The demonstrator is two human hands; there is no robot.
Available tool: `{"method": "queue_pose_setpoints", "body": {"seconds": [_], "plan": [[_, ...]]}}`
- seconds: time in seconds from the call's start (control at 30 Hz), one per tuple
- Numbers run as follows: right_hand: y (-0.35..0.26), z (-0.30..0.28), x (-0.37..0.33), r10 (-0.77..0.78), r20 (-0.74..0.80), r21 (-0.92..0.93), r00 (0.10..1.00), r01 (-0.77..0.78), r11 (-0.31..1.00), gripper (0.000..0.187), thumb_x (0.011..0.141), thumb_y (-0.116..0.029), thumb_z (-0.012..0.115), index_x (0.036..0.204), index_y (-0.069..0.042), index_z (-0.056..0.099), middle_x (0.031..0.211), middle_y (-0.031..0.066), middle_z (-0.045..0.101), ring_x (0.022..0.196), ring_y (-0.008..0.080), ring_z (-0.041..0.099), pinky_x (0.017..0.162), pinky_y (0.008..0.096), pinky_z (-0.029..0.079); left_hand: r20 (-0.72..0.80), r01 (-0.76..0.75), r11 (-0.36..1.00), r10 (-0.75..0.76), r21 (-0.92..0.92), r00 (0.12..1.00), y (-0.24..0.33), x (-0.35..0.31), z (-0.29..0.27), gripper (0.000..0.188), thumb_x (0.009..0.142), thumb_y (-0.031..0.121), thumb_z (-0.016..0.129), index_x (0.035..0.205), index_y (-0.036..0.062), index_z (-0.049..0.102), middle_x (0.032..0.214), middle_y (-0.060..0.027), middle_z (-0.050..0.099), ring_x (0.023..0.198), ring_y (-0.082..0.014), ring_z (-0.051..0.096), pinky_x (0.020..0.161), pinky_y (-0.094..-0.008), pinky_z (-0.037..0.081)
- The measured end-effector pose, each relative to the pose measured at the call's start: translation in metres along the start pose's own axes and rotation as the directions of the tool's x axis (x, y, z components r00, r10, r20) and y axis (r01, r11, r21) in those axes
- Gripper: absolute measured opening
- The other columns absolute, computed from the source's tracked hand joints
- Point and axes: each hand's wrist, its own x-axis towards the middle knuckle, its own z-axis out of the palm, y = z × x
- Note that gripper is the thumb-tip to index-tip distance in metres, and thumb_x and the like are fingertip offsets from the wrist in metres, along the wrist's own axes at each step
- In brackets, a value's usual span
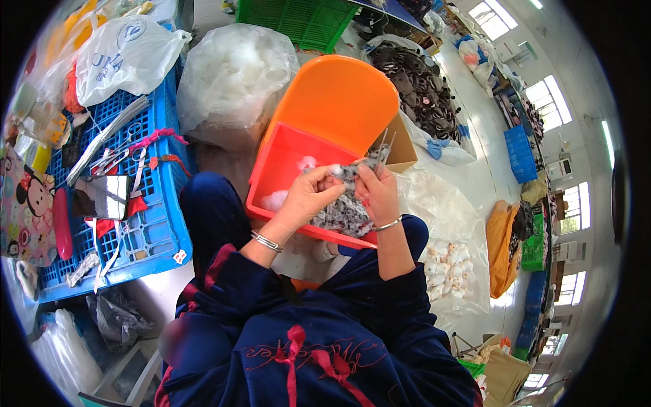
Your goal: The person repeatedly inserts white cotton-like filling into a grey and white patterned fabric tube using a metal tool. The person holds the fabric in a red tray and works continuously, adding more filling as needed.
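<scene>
Both hands meet over a red plastic bin (271, 166) between my knees. My left hand (308, 193) is closed, its fingertips pinching a small grey-and-white furry plush piece (349, 171). My right hand (378, 193) is closed on the same piece from the other side. A slim metal tool with two thin prongs (385, 149) sticks up out of the right hand; its kind is unclear. Below the hands, more grey furry pieces (339, 216) lie in the bin. White stuffing fluff (274, 200) rests at the bin's left side.
An orange stool seat (332, 95) stands behind the bin. On the left, a blue crate (159, 234) carries a phone (102, 197), scissors (122, 152) and straps. A bag of white stuffing (234, 74) sits behind. Small white plush pieces (451, 268) lie on plastic sheeting at right.
</scene>
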Motion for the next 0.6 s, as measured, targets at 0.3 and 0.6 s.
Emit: {"method": "queue_pose_setpoints", "body": {"seconds": [0.3,0.6], "plan": [[0.034,0.03,-0.014,0.084,0.109,0.083,0.99,-0.093,0.992,0.018,0.101,-0.019,0.052,0.105,-0.003,0.058,0.075,0.0032,0.058,0.046,0.0056,0.038,0.043,0.0217,0.033,-0.144,-0.123,0.986,0.107,-0.113,0.984,0.0,0.003,-0.012,0.019,0.093,0.007,0.061,0.109,0.0021,0.068,0.089,0.0001,0.065,0.074,-0.0052,0.056,0.066,-0.0216,0.048],[-0.005,0.002,-0.028,-0.034,0.123,-0.517,0.992,0.093,0.851,0.018,0.101,-0.019,0.049,0.102,-0.002,0.055,0.074,0.0012,0.054,0.059,0.0062,0.045,0.054,0.0206,0.038,-0.165,-0.011,0.993,-0.009,-0.116,0.986,0.035,-0.001,-0.013,0.019,0.097,0.01,0.058,0.11,-0.0001,0.068,0.098,-0.0044,0.069,0.079,-0.0094,0.064,0.065,-0.0216,0.053]]}}
